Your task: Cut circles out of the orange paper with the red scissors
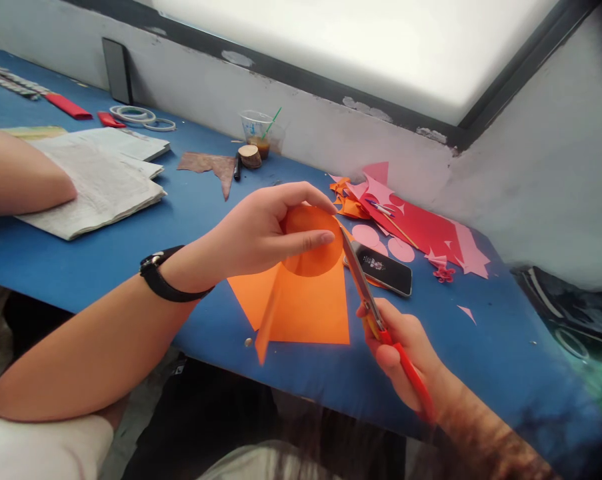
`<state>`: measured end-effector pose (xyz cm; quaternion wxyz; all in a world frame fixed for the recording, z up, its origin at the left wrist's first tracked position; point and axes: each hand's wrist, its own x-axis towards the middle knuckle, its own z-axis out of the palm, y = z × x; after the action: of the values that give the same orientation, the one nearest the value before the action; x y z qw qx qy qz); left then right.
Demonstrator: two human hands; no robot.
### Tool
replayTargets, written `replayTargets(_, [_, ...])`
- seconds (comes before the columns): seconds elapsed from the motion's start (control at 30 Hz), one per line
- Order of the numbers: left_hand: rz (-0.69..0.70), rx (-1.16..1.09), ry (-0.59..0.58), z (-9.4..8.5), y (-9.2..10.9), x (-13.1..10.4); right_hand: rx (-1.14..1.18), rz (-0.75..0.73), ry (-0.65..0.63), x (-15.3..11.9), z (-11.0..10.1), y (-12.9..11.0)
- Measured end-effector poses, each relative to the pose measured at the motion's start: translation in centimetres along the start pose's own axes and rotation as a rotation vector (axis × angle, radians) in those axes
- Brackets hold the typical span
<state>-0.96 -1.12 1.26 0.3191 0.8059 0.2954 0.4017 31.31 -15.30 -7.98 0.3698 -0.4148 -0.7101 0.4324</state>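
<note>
My left hand point(273, 223) pinches a round piece of orange paper point(313, 257) between thumb and fingers, above the table. A narrow orange strip point(268, 327) hangs down below that piece. My right hand point(401, 347) is closed round the red handles of a pair of scissors point(363, 280). The blades point up and to the left, with their tips at the right edge of the orange round. Whether the blades are parted, I cannot tell. Beneath my hands a larger orange sheet point(311, 313) lies on the blue table point(201, 360).
A smartphone point(381, 268) and pink paper circles point(401, 249) lie right of my hands. Behind them are red paper point(425, 230) and scraps. A plastic cup point(258, 130) and a wood slice point(251, 156) stand near the wall. Another person's arm point(23, 173) rests on folded newspapers point(101, 190) at left.
</note>
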Motion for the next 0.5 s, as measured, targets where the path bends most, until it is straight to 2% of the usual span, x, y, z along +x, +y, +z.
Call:
replayTargets(0.33, [0.06, 0.068, -0.007, 0.0, -0.8, 0.1, 0.065, 0.005, -0.032, 0.4, 0.1, -1.0])
replayTargets(0.5, [0.058, 0.008, -0.007, 0.1, -1.0, 0.1, 0.045, 0.001, -0.041, 0.6, 0.1, -1.2])
